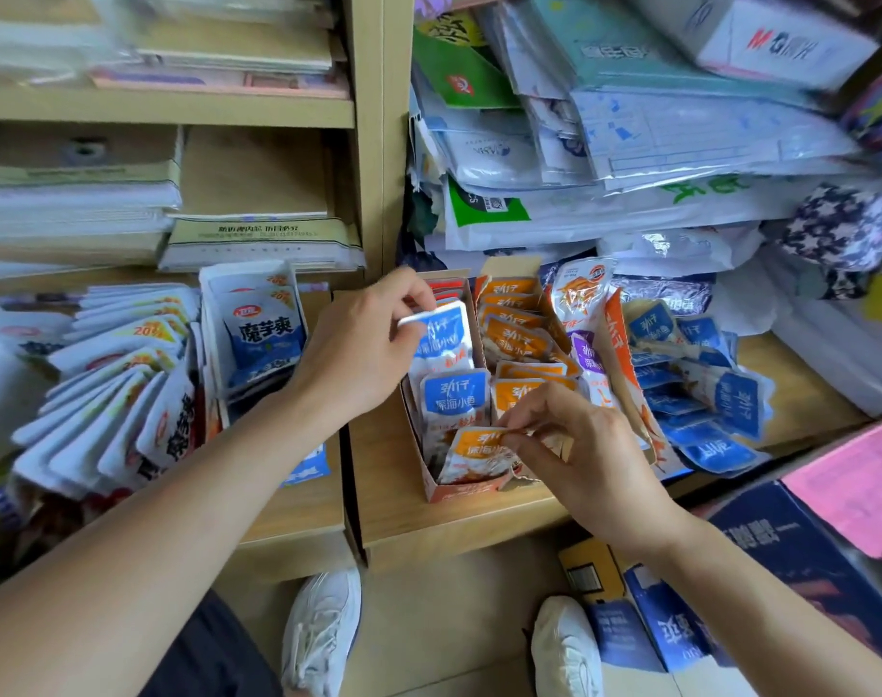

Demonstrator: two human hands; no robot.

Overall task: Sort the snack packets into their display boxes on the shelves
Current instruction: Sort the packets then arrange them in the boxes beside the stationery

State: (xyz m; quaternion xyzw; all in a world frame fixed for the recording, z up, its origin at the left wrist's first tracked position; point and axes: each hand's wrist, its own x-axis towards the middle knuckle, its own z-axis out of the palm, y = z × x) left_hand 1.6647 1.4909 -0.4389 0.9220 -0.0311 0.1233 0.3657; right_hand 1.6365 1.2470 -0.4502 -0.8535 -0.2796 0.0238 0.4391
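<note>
While the orange snack packet [479, 447] stands upright at the near end of the display box's [471, 492] left row, the right hand [579, 455] pinches its top corner from the right; the left hand [363, 344] is farther back, pinching a blue packet [441, 334] in the same row. The orange row lies just right of it, so I judge the right hand nearer for that short rightward shift.

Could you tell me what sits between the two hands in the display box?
In the head view, one upright blue packet stands between the left hand and right hand.
</note>
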